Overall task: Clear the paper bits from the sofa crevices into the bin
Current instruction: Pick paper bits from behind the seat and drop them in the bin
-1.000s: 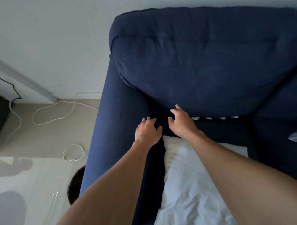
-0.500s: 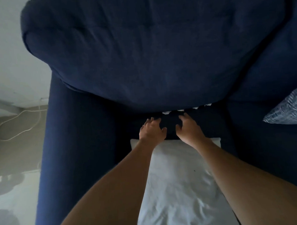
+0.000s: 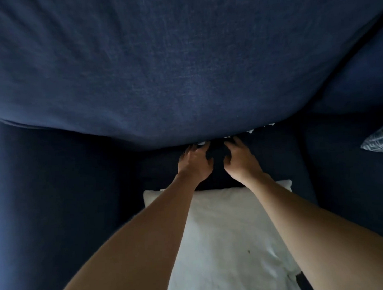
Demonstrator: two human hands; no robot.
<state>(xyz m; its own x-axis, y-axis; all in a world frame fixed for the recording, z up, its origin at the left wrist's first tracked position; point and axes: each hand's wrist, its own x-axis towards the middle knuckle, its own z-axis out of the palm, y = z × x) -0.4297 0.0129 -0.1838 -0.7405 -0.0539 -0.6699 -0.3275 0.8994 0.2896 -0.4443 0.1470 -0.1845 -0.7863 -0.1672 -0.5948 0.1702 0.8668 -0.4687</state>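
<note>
A dark blue sofa fills the view, its back cushion [image 3: 183, 69] bulging over the seat [image 3: 273, 159]. White paper bits [image 3: 251, 130] show along the crevice where back cushion meets seat. My left hand [image 3: 195, 162] and my right hand [image 3: 241, 159] lie side by side on the seat, fingers spread and reaching into that crevice. The fingertips of my left hand touch a white bit [image 3: 201, 143]. Neither hand visibly holds anything. The bin is out of view.
A white pillow [image 3: 228, 241] lies on the seat under my forearms. The sofa's left armrest [image 3: 47, 204] is at the left. A patterned grey cushion [image 3: 379, 141] pokes in at the right edge, on a second seat section.
The view has moved in close to the sofa; floor, cables and bin have left the frame. Both hands have slid forward from the pillow's edge to the crevice.
</note>
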